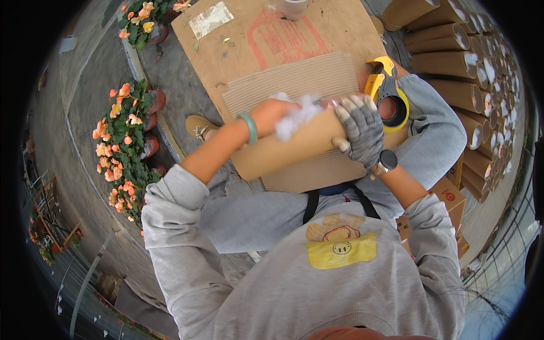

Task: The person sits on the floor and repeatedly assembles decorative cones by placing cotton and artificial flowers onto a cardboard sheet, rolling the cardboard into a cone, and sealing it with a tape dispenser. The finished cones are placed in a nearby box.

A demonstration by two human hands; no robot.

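Observation:
A brown cardboard roll (303,147) lies slantwise across the corrugated cardboard sheet (294,73) before me. My right hand (361,127), in a grey glove with pale fingertips, is closed over the roll's right end. White fluffy stuffing (296,120) sits at the fingertips of my bare left hand (266,118), above the roll. The left fingers are blurred but look closed on the stuffing. Something pinkish shows beside my right fingertips, too small to make out. A yellow and black tape dispenser (390,93) rests right of the gloved hand.
The wooden board (232,56) beneath carries a white cup (294,8) at its far edge. Many brown paper tubes (453,62), several with white stuffing in their ends, are stacked at right. Potted orange flowers (116,147) line the left. Cardboard boxes (447,198) stand by my right arm.

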